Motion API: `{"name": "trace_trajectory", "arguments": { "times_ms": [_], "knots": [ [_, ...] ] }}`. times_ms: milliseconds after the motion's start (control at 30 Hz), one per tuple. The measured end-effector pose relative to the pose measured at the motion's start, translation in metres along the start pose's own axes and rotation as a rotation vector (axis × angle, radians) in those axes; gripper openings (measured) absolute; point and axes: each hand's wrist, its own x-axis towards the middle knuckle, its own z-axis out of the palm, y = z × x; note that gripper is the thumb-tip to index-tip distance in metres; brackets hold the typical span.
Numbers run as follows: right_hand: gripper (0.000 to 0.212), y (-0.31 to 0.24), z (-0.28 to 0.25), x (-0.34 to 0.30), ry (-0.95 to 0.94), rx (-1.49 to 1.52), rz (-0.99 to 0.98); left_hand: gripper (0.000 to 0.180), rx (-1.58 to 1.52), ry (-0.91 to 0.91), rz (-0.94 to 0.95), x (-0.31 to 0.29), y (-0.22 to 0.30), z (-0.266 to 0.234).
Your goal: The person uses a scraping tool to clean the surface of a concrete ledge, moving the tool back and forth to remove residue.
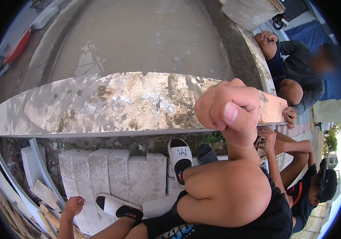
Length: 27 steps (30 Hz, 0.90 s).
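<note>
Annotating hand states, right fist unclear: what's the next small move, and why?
Probably ease the right hand open: it is a closed fist, so whether it holds anything is hidden. It also blocks part of the stained wall in this view; the left hand is curled too.

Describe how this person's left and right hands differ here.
The right hand looks much larger in the picture than the left hand. The right hand appears over the pale, stained wall; the left hand is at lower left, by the grey blocks. The right shows its thumbnail clearly; the left is too small for such detail. Both are bare, fingers curled.
</note>
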Motion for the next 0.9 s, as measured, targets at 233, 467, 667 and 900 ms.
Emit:
{"name": "trace_trajectory", "arguments": {
  "times_ms": [233,467,667,900],
  "knots": [
    [0.041,0.005,-0.047,-0.005,-0.046,0.307,-0.138,0.018,-0.032,0.018,0.049,0.003,0.007,-0.001],
    [0.041,-0.006,-0.03,-0.003,-0.064,0.332,-0.122,0.018,-0.015,-0.016,0.021,0.006,0.0,0.003],
    [0.044,0.001,-0.015,0.005,-0.143,0.194,-0.063,0.018,0.002,0.003,0.013,0.0,0.002,0.001],
    [0.04,0.001,-0.036,0.005,-0.205,0.318,-0.084,0.018,0.003,-0.009,0.008,-0.001,-0.003,0.006]
  ]
}}
